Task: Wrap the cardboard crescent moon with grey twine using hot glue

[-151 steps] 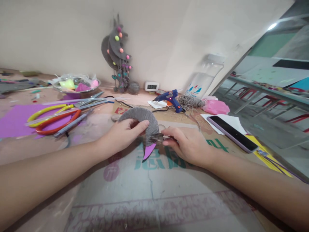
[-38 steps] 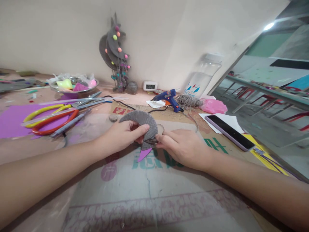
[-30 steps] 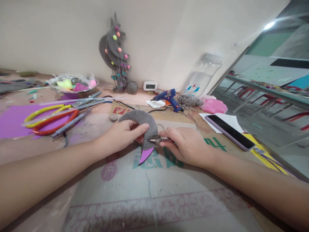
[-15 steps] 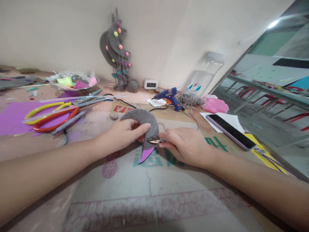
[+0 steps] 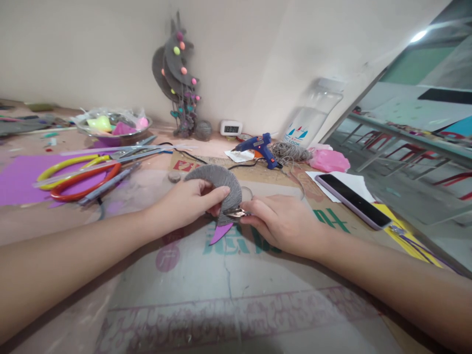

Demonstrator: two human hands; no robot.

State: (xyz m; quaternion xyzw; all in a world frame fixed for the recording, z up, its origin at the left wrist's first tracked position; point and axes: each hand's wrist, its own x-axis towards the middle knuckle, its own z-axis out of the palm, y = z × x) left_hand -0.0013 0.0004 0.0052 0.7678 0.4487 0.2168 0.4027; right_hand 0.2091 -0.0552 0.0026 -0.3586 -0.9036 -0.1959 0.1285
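A crescent [image 5: 229, 183] wrapped in grey yarn is pinched between the thumb and fingers of my left hand [image 5: 199, 195]. Its lower tip [image 5: 221, 233] shows bare purple. My right hand [image 5: 282, 220] is closed on a small metal clip-like tool [image 5: 236, 213], whose silvery end lies against the yarn near the crescent's lower part. The exact shape of this tool is hard to make out. Both hands are above the cardboard [image 5: 177, 290].
Red-handled scissors [image 5: 85, 183], yellow-handled scissors [image 5: 46, 176] and a bowl [image 5: 114, 139] are at left. Behind stand a blue glue gun [image 5: 258, 147], a white clock [image 5: 231, 128] and a bottle [image 5: 312, 115]. A phone [image 5: 352, 200] lies at right.
The crescent has tilted slightly, its purple tip shifting a little up and left. The metal tool has moved slightly left and up along with it.
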